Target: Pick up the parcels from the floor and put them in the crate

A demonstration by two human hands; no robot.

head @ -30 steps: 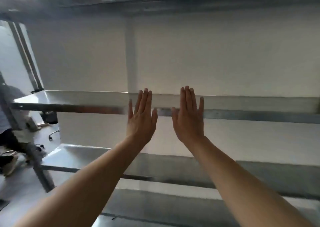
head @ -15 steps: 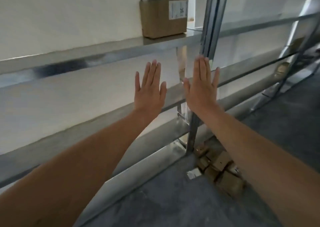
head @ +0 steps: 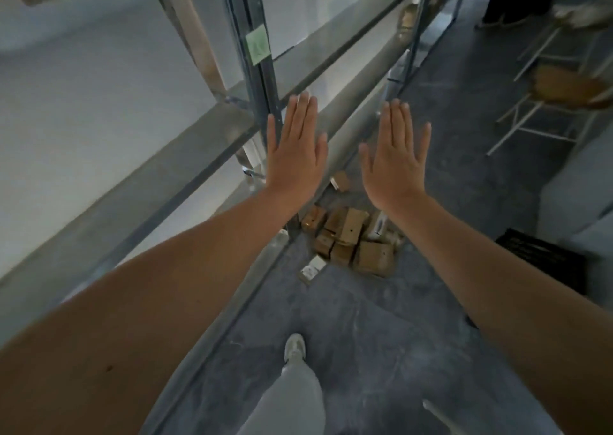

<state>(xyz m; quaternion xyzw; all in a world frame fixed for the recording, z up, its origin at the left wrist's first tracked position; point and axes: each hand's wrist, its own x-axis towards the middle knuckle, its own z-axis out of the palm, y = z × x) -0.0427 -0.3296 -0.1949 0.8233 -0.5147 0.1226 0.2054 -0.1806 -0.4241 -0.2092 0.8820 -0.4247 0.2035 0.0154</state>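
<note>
Down at the foot of the metal rack (head: 262, 79), the parcels (head: 348, 239) lie in a loose heap of small brown cartons on the grey floor (head: 365, 318), with one pale flat one just beside the heap on the near side. We hold both arms out ahead. Our left hand (head: 295, 149) and our right hand (head: 394, 156) are flat, fingers straight and close together, backs toward us, holding and touching nothing. Off to the right, apart from the heap, sits a dark slatted box (head: 544, 255) that we take for the crate; only part of it shows, and we cannot see inside. We judge the task to be at its very start, in the approach, with no parcel lifted yet. Our shoe (head: 294, 346) is planted well short of the heap. Next we need to close in, bend low and curl our fingers round a carton on top of the pile, since those beneath look wedged together, then carry it across to the crate.
</note>
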